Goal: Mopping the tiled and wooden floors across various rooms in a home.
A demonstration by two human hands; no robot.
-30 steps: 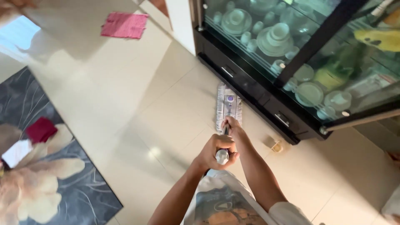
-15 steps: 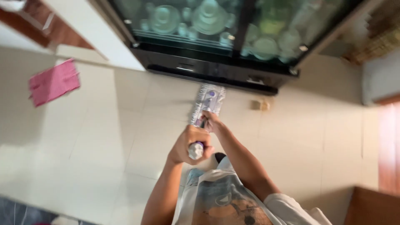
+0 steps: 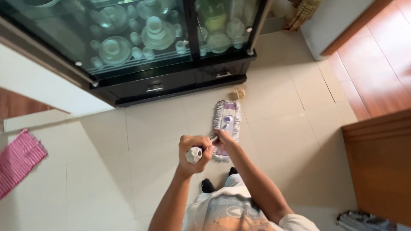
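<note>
The left hand (image 3: 195, 152) is closed tight around the top end of the mop handle (image 3: 204, 144). The right hand (image 3: 223, 139) grips the same handle a little lower down, just beside the left one. Both hands are clamped on it, close together.

The handle runs down to the flat mop head (image 3: 227, 124), which lies flat on the pale tile floor (image 3: 128, 149). The mop head is a long pad with a purple middle and white fringe along its edges. It looks clean enough, though small dirt would be too tiny to see.

The mop head sits near the front of the black glass cabinet (image 3: 141, 55), toward its right end, not touching it. A small tan thing (image 3: 238, 93) lies between the mop head and the cabinet.

The floor by the cabinet is shiny, so I judge part of the mopping is done. The tiles to the left of the cabinet, where a pink cloth (image 3: 19, 159) lies, look less shiny and may be left to do.
</note>
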